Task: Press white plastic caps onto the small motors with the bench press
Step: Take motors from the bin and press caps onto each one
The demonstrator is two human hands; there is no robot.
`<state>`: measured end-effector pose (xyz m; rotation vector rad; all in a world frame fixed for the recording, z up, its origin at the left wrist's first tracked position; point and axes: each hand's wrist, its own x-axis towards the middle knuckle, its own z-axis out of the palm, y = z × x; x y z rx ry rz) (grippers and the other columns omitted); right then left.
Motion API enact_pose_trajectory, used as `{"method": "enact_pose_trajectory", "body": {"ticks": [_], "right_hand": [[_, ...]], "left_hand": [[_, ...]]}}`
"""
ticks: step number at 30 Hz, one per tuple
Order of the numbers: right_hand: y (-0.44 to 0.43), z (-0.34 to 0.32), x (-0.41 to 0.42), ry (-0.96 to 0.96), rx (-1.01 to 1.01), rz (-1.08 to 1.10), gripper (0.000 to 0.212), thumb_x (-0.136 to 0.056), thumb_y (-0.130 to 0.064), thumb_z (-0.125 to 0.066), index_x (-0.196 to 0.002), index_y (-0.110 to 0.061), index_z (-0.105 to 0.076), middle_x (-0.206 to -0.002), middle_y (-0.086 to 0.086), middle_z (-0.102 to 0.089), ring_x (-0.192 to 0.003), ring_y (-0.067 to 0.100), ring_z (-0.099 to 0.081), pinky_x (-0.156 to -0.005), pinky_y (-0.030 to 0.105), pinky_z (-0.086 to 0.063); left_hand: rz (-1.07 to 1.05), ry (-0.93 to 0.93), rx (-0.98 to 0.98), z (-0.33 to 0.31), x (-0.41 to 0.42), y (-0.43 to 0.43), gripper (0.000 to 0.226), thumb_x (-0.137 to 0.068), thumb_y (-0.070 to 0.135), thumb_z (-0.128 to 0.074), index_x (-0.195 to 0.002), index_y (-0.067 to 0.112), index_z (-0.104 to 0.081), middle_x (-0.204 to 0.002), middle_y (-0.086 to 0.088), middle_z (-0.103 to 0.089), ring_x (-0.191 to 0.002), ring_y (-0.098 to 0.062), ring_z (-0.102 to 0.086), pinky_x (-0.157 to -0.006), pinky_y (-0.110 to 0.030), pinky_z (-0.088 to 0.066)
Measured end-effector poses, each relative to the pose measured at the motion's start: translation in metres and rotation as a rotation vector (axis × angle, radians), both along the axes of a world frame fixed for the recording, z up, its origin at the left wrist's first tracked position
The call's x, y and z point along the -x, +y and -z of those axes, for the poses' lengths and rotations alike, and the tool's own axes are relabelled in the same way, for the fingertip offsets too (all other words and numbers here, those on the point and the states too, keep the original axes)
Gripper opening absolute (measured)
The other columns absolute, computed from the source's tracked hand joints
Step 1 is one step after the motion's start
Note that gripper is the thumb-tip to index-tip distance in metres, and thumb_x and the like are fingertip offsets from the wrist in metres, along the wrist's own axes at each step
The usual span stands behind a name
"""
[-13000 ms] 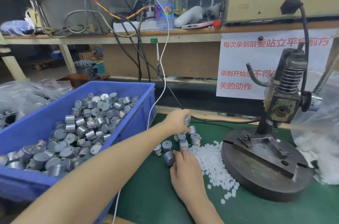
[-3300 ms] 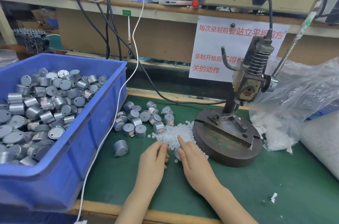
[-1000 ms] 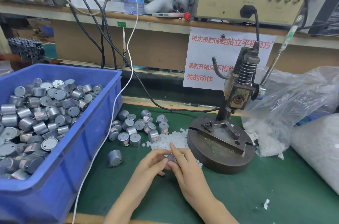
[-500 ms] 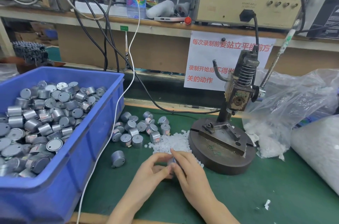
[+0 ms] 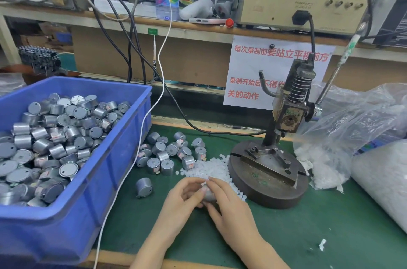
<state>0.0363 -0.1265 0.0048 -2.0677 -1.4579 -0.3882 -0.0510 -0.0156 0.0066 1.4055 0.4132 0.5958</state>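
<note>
— Fingers [image 5: 193, 184] of the left hand [image 5: 182, 202] curl round a small silver motor [image 5: 209, 195], low in the centre of the frame. The right hand [image 5: 231, 209] closes on it from the other side, with its fingertips bent over the top.

— Is a cap pinched between them?

— I cannot tell (that spot is blurred and the fingers cover it). The motor is held just above the green mat [image 5: 286, 231], at the near edge of the heap of white caps [image 5: 212, 169].

— And the bench press [image 5: 271, 171]?

— Right of centre, its round base touching the cap heap. The plate on the base holds nothing, and both hands are off the lever.

— Where are the other motors?

— Loose motors [image 5: 169, 152] cluster above the hands, and one lone motor [image 5: 143, 187] lies on its side left of them. Many more fill the blue bin [image 5: 114, 158] at the left of the frame.

— Anything at the right edge?

— A clear plastic bag [image 5: 352, 127], crumpled, with white pieces inside, just beside the press.
</note>
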Motion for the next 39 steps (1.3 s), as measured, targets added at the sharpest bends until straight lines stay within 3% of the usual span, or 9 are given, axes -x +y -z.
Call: {"method": "enact_pose_trajectory", "body": {"ticks": [3, 6, 9, 13, 16, 19, 31, 36, 39], "right_hand": [[-0.002, -0.002, -0.002, -0.073, 0.001, 0.077, 0.053, -0.047, -0.02, -0.091, -0.094, -0.017, -0.067, -0.092, -0.008, -0.068, -0.074, 0.007, -0.066, -0.049, 0.013, -0.043], [-0.003, -0.001, -0.007, -0.042, -0.066, 0.123, 0.049, -0.05, -0.018, -0.09, -0.092, -0.017, -0.065, -0.086, -0.008, -0.065, -0.075, 0.006, -0.057, -0.055, 0.014, -0.041], [-0.008, -0.007, -0.023, 0.093, -0.196, 0.171, 0.042, -0.061, -0.012, -0.086, -0.099, -0.009, -0.067, -0.092, -0.001, -0.061, -0.086, 0.015, -0.054, -0.074, 0.016, -0.036], [-0.03, -0.024, -0.059, 0.163, -0.254, 0.35, 0.037, -0.07, -0.015, -0.08, -0.104, -0.007, -0.067, -0.094, 0.002, -0.059, -0.091, 0.023, -0.052, -0.08, 0.017, -0.028], [-0.045, -0.031, -0.086, 0.098, -0.242, 0.491, 0.037, -0.07, -0.016, -0.081, -0.103, -0.006, -0.069, -0.094, 0.011, -0.063, -0.091, 0.033, -0.054, -0.082, 0.035, -0.036], [-0.053, -0.032, -0.108, 0.029, -0.19, 0.58, 0.038, -0.068, -0.018, -0.082, -0.101, -0.004, -0.07, -0.099, 0.017, -0.061, -0.095, 0.041, -0.052, -0.085, 0.048, -0.04], [-0.043, -0.041, -0.132, 0.082, 0.021, 0.727, 0.046, -0.081, -0.045, -0.066, -0.117, -0.016, -0.066, -0.129, 0.016, -0.052, -0.121, 0.036, -0.037, -0.101, 0.047, -0.032], [-0.041, -0.04, -0.126, 0.184, 0.152, 0.71, 0.061, -0.091, -0.051, -0.047, -0.141, -0.018, -0.039, -0.141, 0.012, -0.039, -0.13, 0.032, -0.028, -0.107, 0.043, -0.02], [-0.044, -0.054, -0.13, 0.32, -0.017, 0.605, 0.062, -0.094, -0.031, -0.047, -0.146, -0.008, -0.022, -0.143, 0.018, -0.034, -0.132, 0.031, -0.028, -0.108, 0.042, -0.02]], "left_hand": [[-0.007, -0.025, 0.101, -0.002, 0.001, 0.001, 0.014, -0.087, 0.009, -0.055, -0.097, 0.009, -0.064, -0.082, -0.008, -0.069, -0.067, -0.016, -0.059, -0.063, -0.023, -0.051], [0.016, -0.039, 0.177, -0.004, 0.002, 0.003, 0.022, -0.089, 0.016, -0.046, -0.1, 0.005, -0.061, -0.084, -0.012, -0.07, -0.067, -0.018, -0.059, -0.063, -0.025, -0.051], [0.006, -0.034, 0.18, -0.004, 0.002, 0.003, 0.022, -0.091, 0.015, -0.044, -0.099, 0.004, -0.061, -0.082, -0.016, -0.069, -0.068, -0.02, -0.06, -0.065, -0.026, -0.051], [-0.002, -0.033, 0.143, -0.003, 0.001, 0.003, 0.018, -0.087, 0.018, -0.057, -0.096, 0.003, -0.063, -0.079, -0.014, -0.067, -0.069, -0.019, -0.06, -0.066, -0.027, -0.052], [0.004, -0.033, 0.141, -0.003, 0.0, 0.003, 0.03, -0.077, 0.025, -0.059, -0.095, 0.002, -0.064, -0.075, -0.012, -0.066, -0.068, -0.019, -0.06, -0.065, -0.027, -0.052], [0.008, -0.026, 0.132, -0.002, 0.0, 0.004, 0.017, -0.091, 0.013, -0.053, -0.093, 0.001, -0.064, -0.076, -0.015, -0.065, -0.067, -0.018, -0.06, -0.064, -0.026, -0.052], [-0.013, -0.014, 0.118, 0.0, -0.001, 0.004, 0.022, -0.093, 0.01, -0.046, -0.09, 0.002, -0.066, -0.073, -0.014, -0.065, -0.066, -0.018, -0.06, -0.062, -0.025, -0.052], [-0.029, -0.008, 0.11, 0.0, -0.001, 0.003, 0.022, -0.094, 0.009, -0.046, -0.088, 0.003, -0.066, -0.073, -0.013, -0.066, -0.066, -0.018, -0.061, -0.064, -0.028, -0.051], [-0.033, -0.011, 0.116, 0.002, -0.002, 0.004, 0.023, -0.094, 0.008, -0.045, -0.087, 0.003, -0.067, -0.072, -0.013, -0.066, -0.065, -0.017, -0.061, -0.061, -0.025, -0.052]]}}
